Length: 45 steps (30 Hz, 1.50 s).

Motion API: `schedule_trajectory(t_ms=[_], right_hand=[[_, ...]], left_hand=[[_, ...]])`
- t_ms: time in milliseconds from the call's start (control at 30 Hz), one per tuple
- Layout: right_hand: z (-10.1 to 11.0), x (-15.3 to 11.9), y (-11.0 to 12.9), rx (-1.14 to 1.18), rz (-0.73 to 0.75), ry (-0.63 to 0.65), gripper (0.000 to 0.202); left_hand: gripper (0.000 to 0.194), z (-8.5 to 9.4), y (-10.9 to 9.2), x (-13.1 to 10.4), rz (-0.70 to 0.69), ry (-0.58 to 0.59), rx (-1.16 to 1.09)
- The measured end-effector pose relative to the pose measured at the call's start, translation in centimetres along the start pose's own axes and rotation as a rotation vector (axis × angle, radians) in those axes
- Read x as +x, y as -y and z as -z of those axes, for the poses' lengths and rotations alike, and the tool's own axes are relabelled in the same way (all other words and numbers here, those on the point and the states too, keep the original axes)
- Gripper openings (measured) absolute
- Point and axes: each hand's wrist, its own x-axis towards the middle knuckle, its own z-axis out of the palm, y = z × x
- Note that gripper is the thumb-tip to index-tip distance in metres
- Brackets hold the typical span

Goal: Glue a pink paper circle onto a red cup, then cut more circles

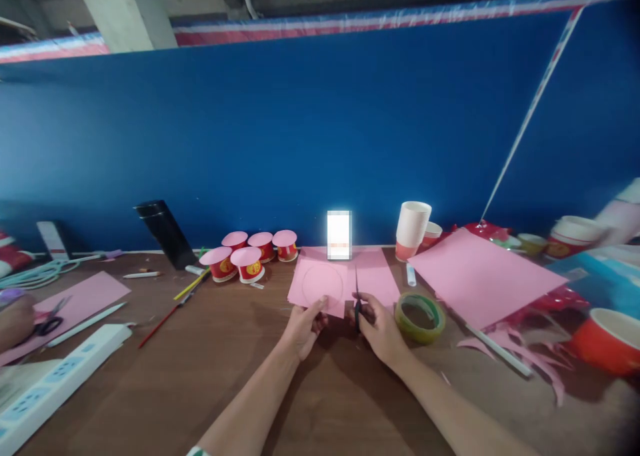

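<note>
My left hand [306, 329] pinches the lower edge of a pink sheet of paper [323, 284], thumb on top. A circle is drawn on this sheet. In my right hand [379, 323] is a pair of scissors [357, 307] with dark handles, its blades pointing away from me along the sheet's right side. Whether the blades touch the paper I cannot tell. More pink paper [377, 273] lies flat beneath and behind. Just right of my right hand rests a roll of yellow-green tape [420, 317].
Several red cups with pink discs [247, 263] stand left of the paper. Stacked white cups [413, 226] and a large pink sheet [487, 279] are at right. A black bottle [165, 233], a power strip [65, 379] and another person's hand [17, 319] are at left.
</note>
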Motion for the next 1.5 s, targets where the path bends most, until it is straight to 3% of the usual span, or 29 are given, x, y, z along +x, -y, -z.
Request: schedule_trajectory(t_ms=[267,567,700,1000,1333,1500], right_hand=[[-0.3,-0.3,0.9,0.069,-0.021,0.063,0.031],[-0.3,-0.5,0.8,0.149,-0.131,0.155,0.039],[-0.3,-0.6,0.8,0.123,-0.115,0.176,0.041],[-0.5,-0.6,1.0,0.08,-0.044,0.18,0.03],[-0.3,-0.7,1.2,0.106,-0.101,0.197,0.036],[-0.3,-0.7,1.4,0.121,-0.104,0.217,0.032]], left_hand=[[0.029,-0.4,0.1,-0.1,-0.009,-0.119,0.071],[0.031,-0.5,-0.1,-0.1,-0.048,-0.171,0.097],[0.027,-0.5,-0.3,0.0,-0.078,-0.204,0.059],[0.028,-0.2,0.1,0.1,-0.106,-0.156,0.068],[0.033,-0.3,0.4,0.0,-0.141,-0.138,0.105],[0.031,-0.7,0.3,-0.4,-0.092,-0.141,0.154]])
